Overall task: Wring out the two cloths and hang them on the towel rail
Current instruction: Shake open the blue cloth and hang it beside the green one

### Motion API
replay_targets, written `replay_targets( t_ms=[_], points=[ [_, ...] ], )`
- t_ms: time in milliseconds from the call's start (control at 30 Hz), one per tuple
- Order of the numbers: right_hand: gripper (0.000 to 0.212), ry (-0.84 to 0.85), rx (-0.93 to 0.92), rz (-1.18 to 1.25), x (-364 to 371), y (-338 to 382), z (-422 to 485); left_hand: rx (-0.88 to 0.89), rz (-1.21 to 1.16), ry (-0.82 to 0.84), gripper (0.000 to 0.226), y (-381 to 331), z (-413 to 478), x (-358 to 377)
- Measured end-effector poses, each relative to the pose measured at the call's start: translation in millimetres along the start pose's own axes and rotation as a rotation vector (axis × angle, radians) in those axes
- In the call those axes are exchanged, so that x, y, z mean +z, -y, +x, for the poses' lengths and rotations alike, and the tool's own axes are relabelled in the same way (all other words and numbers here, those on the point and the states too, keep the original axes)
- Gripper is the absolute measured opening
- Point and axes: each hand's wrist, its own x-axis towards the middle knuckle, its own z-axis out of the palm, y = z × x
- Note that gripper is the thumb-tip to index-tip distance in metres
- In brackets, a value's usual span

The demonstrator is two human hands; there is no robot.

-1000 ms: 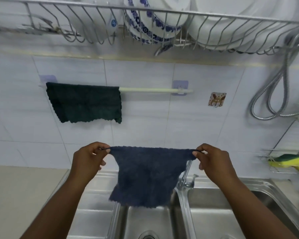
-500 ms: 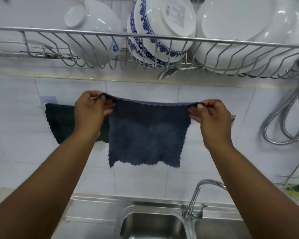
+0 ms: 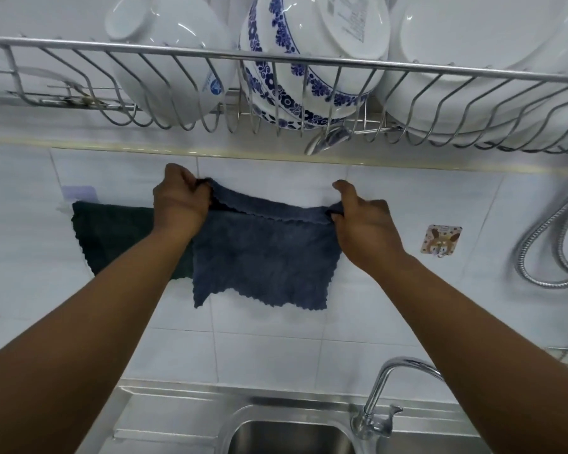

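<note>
Left hand [image 3: 181, 204] and right hand [image 3: 363, 224] fingers pinch blue cloth [image 3: 263, 257] top corners; green cloth [image 3: 112, 237] hangs just left, rail probably hidden behind.

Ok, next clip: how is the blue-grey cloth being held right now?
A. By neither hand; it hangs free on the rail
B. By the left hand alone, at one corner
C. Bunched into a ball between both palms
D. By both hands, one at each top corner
D: the left hand and the right hand each have a grip on a top corner of the blue-grey cloth, which hangs spread between them.
</note>
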Motion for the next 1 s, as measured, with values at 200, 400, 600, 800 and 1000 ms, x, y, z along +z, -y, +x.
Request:
replay_targets(
  t_ms=[200, 400, 600, 800, 1000],
  points=[
    [0.036, 0.015, -0.139, -0.393, 6, 12, 13, 0.144, 0.571, 0.472, 0.034, -3, 0, -4],
    [0.053, 0.249, -0.088, -0.569, 4, 21, 19, 0.193, 0.729, 0.637, 0.051, -4, -7, -8],
    [0.055, 0.249, -0.103, -0.509, 4, 16, 19, 0.313, 0.632, 0.569, 0.028, 11, -5, -11],
    [0.034, 0.14, -0.223, -0.255, -1, 1, 13, 0.375, 0.589, 0.568, 0.026, 18, -6, -13],
    [0.054, 0.13, -0.273, -0.515, 1, 6, 6, 0.432, 0.509, 0.504, 0.026, 20, -9, -15]
  ],
)
